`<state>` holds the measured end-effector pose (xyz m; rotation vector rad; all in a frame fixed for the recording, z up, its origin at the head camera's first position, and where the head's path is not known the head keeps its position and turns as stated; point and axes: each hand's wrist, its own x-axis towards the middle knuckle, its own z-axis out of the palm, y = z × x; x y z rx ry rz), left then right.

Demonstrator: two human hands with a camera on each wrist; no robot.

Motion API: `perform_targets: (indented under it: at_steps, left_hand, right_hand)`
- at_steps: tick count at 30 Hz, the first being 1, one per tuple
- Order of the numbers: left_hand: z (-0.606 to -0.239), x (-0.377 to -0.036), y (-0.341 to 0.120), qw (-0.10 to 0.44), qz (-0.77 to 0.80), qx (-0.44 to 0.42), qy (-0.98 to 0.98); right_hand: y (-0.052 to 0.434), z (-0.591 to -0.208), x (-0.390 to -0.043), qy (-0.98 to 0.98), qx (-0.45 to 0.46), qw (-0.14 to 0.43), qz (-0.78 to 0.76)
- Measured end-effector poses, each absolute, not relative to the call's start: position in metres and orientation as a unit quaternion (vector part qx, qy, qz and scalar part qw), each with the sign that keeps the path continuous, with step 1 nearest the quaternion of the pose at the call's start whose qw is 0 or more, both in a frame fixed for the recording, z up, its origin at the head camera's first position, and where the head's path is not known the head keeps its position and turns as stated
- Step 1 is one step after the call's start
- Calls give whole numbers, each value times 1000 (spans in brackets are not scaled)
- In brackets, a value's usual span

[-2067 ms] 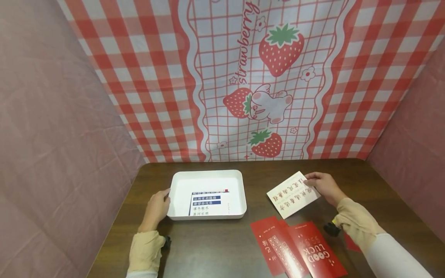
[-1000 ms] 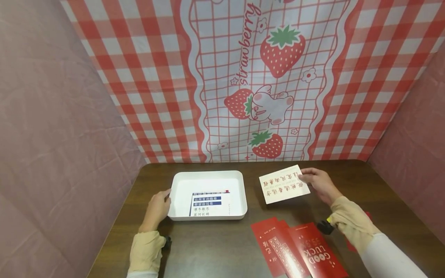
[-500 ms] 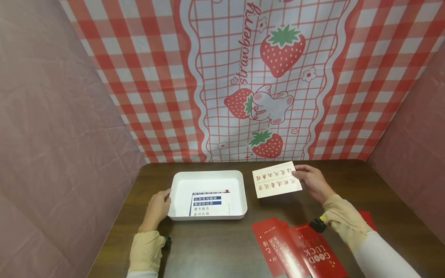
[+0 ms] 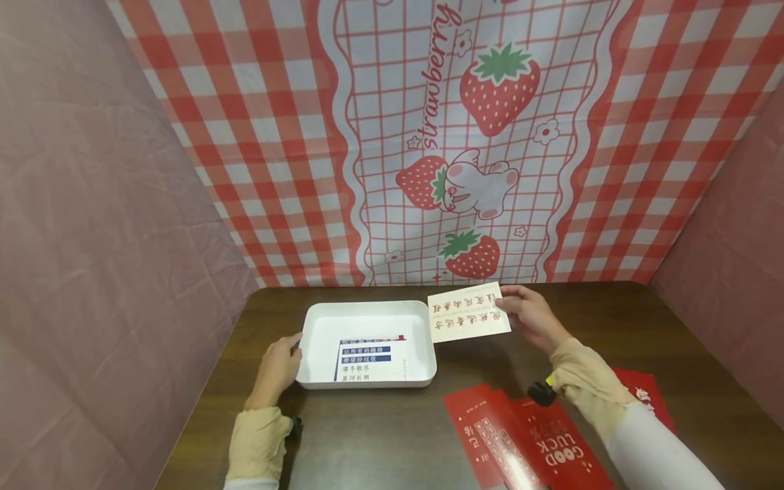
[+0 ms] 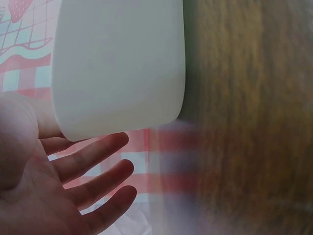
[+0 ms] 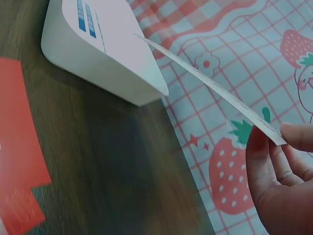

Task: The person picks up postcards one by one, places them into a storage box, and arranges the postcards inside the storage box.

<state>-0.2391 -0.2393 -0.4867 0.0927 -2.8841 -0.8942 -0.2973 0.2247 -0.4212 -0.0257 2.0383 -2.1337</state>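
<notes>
My right hand (image 4: 525, 314) pinches a cream card with red characters (image 4: 468, 312) by its right edge and holds it in the air at the right rim of a white tray (image 4: 367, 312). In the right wrist view the card (image 6: 210, 85) shows edge-on, thumb above and fingers (image 6: 264, 156) below. Inside the tray lies a white card with blue bars (image 4: 370, 358). My left hand (image 4: 277, 366) rests against the tray's left side with fingers (image 5: 93, 161) straight beside the tray wall (image 5: 117, 63).
Several red cards, one reading GOOD LUCK (image 4: 551, 449), lie at the table's front right, and another red card (image 4: 643, 398) lies beyond my right sleeve. Brown tabletop (image 4: 367, 435) spreads in front of the tray. Strawberry-print cloth (image 4: 459, 136) hangs behind, pink cloth at both sides.
My right hand has carried the cream card leftward and a little up, from over the table's right part to the tray's right rim. The left hand and the tray have stayed put.
</notes>
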Motion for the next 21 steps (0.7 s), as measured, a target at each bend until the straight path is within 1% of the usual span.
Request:
perform_targets:
  at_steps: [10, 21]
  left_hand:
    - [-488, -239, -240, 66, -300, 30, -951]
    - [-487, -239, -239, 65, -298, 28, -952]
  right_hand:
    - [199, -420, -299, 672, -26, 127, -729]
    - [169, -427, -303, 649, -18, 148, -746]
